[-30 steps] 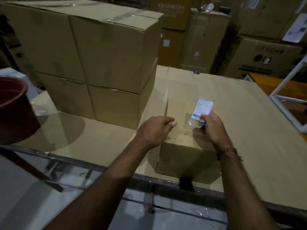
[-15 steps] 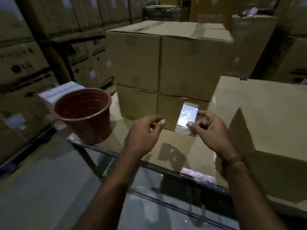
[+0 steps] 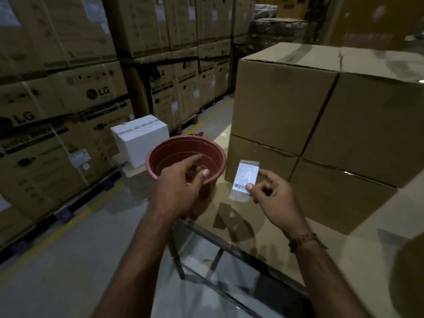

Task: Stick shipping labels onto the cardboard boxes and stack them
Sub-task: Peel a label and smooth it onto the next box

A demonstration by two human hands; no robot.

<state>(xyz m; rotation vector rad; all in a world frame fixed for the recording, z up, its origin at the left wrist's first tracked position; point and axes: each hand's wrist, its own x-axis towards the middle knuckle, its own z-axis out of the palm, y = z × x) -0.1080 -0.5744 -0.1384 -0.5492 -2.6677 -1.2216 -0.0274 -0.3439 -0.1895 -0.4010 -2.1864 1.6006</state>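
Note:
My right hand (image 3: 274, 201) pinches a white shipping label (image 3: 246, 177) with a barcode, still in its clear film, and holds it upright in front of the lower left box. My left hand (image 3: 181, 191) hovers over the rim of a reddish plastic pot (image 3: 168, 154), fingers loosely curled and apart, with nothing visible in them. A two-high stack of plain cardboard boxes (image 3: 286, 106) stands on the cardboard-covered table (image 3: 263, 218) just beyond the label. No label shows on the box faces towards me.
A small white box (image 3: 142, 138) sits behind the pot. Tall pallets of printed cartons (image 3: 68, 106) line the left side, behind a yellow floor line (image 3: 75, 216). The table's metal front edge (image 3: 229, 246) runs below my wrists.
The view has swung left, away from the single box in front. Both hands moved left with it, the label still in my right hand. My left hand is now over the pot.

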